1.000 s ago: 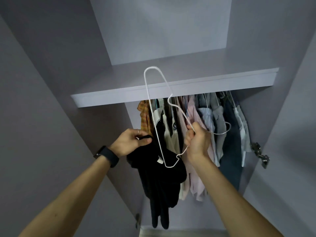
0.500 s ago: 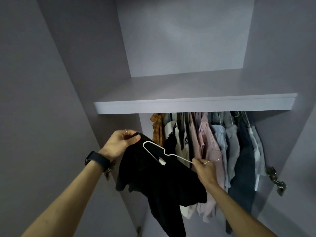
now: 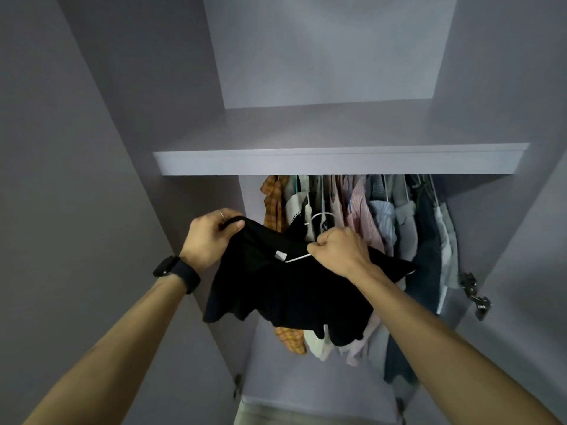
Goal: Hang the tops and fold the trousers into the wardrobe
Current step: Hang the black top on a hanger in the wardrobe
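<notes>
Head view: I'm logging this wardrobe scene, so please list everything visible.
shelf: one, grey, across the wardrobe
hanging clothes: many, mixed colours, under the shelf
checked shirt: one, orange, leftmost of those
black top: one, black, held in front of the hanging clothes
wire hanger: one, white, inside the black top's neck
hinge: one, metal, right side
watch: one, black, left wrist
left hand: one, grips the black top's edge
right hand: one, grips the wire hanger

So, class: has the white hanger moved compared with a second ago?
Yes. The white hanger dropped from across the shelf edge to below it, now inside the black top.
</notes>
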Action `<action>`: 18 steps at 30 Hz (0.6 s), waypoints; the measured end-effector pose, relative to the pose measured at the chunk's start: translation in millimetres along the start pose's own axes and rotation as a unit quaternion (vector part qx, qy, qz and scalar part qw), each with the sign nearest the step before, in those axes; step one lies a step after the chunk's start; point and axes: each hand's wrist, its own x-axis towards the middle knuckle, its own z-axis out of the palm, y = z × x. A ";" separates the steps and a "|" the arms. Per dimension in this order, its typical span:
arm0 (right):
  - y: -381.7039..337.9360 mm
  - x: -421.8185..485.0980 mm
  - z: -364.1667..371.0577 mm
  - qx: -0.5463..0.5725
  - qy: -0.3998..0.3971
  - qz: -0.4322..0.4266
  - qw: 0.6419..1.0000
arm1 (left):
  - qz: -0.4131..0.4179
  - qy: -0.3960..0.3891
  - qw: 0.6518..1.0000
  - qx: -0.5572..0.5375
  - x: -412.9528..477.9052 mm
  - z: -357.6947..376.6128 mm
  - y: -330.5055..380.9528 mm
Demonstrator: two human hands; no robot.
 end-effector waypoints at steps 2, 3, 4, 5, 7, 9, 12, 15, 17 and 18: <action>-12.4 3.5 -4.4 -0.043 -0.015 -0.008 0.999 | 0.014 -0.007 1.000 0.002 3.5 1.6 5.2; -17.1 4.6 -6.7 -0.023 0.004 0.001 1.000 | 0.024 -0.043 0.999 0.011 2.5 3.5 8.3; -22.1 6.5 -9.8 0.013 0.040 0.005 0.999 | 0.030 -0.083 0.996 0.013 1.2 5.6 11.5; -26.2 8.5 -12.0 0.036 0.077 -0.008 0.996 | 0.032 -0.110 0.993 0.009 -0.3 8.0 14.1; -35.4 10.9 -15.0 0.021 0.045 -0.053 0.997 | 0.029 -0.115 0.993 -0.022 -1.3 12.7 19.6; -47.2 6.2 -12.0 -0.045 -0.073 -0.084 0.993 | 0.012 -0.105 0.993 -0.061 -0.7 16.6 26.3; -47.7 9.3 -6.5 0.012 -0.093 -0.068 0.993 | -0.010 -0.156 0.986 -0.057 -2.9 21.3 30.3; -49.4 15.1 -9.0 0.080 -0.016 -0.064 0.995 | -0.034 -0.192 0.981 -0.021 -3.7 18.4 28.2; -53.4 14.0 -10.4 0.088 -0.027 -0.073 0.993 | -0.003 -0.202 0.979 0.026 -0.6 17.8 31.9; -56.7 12.0 -10.2 0.099 -0.041 -0.076 0.991 | 0.017 -0.209 0.977 0.046 1.0 19.0 36.8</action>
